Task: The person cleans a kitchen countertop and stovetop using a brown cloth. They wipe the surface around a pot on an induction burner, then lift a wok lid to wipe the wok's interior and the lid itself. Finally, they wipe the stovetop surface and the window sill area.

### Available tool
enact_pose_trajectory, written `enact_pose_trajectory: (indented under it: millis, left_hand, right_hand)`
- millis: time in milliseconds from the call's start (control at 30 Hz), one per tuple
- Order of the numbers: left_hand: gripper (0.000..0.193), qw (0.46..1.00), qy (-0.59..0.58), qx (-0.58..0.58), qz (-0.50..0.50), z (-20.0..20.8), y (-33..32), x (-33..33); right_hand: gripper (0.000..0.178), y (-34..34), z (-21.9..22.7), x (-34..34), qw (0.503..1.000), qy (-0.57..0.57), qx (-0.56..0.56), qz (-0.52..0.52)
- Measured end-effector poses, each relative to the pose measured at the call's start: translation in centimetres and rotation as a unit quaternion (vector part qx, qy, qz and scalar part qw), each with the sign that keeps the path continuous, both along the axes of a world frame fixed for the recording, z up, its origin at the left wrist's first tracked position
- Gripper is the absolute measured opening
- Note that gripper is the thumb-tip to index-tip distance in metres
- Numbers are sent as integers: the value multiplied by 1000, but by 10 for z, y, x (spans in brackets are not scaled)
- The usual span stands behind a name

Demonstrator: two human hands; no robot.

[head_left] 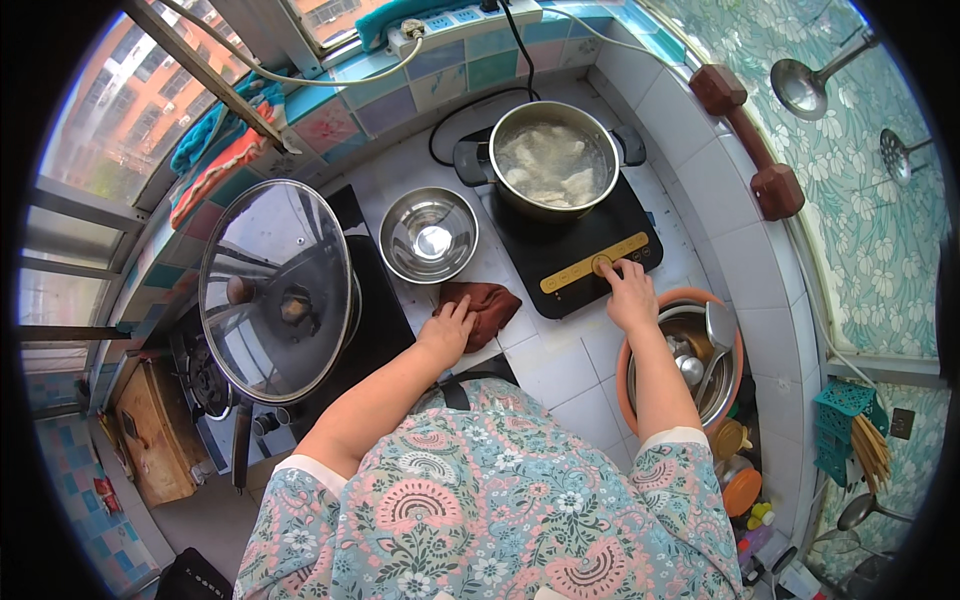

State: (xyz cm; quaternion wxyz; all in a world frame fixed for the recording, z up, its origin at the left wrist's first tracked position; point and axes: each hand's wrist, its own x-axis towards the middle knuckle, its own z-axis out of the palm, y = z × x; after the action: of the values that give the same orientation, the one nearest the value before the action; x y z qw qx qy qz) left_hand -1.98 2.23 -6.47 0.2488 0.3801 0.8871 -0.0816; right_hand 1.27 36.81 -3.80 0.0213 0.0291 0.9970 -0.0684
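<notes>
Resting my left hand (447, 332) on the brown cloth (490, 318) near the front edge of the counter (545, 370), I am laying its fingers across it; from afar I cannot tell whether they are gripping. My right hand (632, 296) is touching the round button (600, 265) by the front edge of the cooker (512, 242), fingers loosely bent, and the pot (553, 213) is sitting toward its back edge.

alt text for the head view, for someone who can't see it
A person's right hand touches the gold control strip on a flat black cooktop, which bears a round steel pot holding pale chunks. The left hand rests on a crumpled reddish-brown cloth near a shiny round steel bowl; farther left, a round clear glass lid lies over a dark long-handled pan.
</notes>
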Motion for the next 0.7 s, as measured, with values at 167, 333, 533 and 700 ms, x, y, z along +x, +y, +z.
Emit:
enact_pose_trajectory:
  millis: [167, 333, 533, 700]
  left_hand:
    - [60, 1000, 9, 2, -3, -4, -1, 1]
    - [60, 1000, 4, 3, -6, 0, -1, 0]
    - [59, 1000, 11, 13, -5, -6, -3, 1]
    - [57, 1000, 10, 8, -6, -5, -2, 0]
  right_hand:
    - [56, 1, -2, 0, 1000, 7, 1, 2]
    - [59, 0, 0, 1, 1000, 4, -5, -1]
    - [60, 0, 2, 0, 1000, 2, -9, -1]
    - [56, 1, -4, 1, 1000, 20, -1, 2]
